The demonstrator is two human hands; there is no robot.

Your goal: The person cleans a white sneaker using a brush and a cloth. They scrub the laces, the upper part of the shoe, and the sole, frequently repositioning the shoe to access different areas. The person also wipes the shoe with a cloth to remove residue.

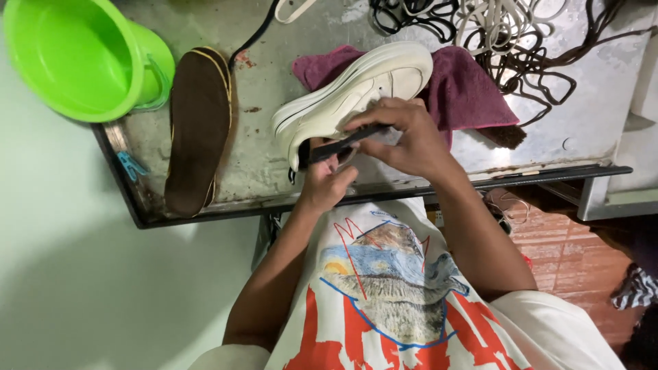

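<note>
Scuffed grey metal worktop (274, 164) carries a green plastic tub (82, 58), a brown insole (199, 130), a maroon cloth (466, 89) and tangled laces (507, 41). On the cloth's near edge lies a cream-white sneaker (349, 92), thick-soled, tipped sideways. Left hand (325, 181) steadies its opening; right hand (404, 137) clasps a dark narrow brush (343, 144) against it.

One head-worn view, steeply downward and close, over the person's chest toward the metal table (205, 205).

Smooth off-white leather-look shoe (353, 92) on fuzzy maroon cloth (466, 89); scuffed grey metal table (589, 116), glossy green plastic tub (82, 58).
</note>
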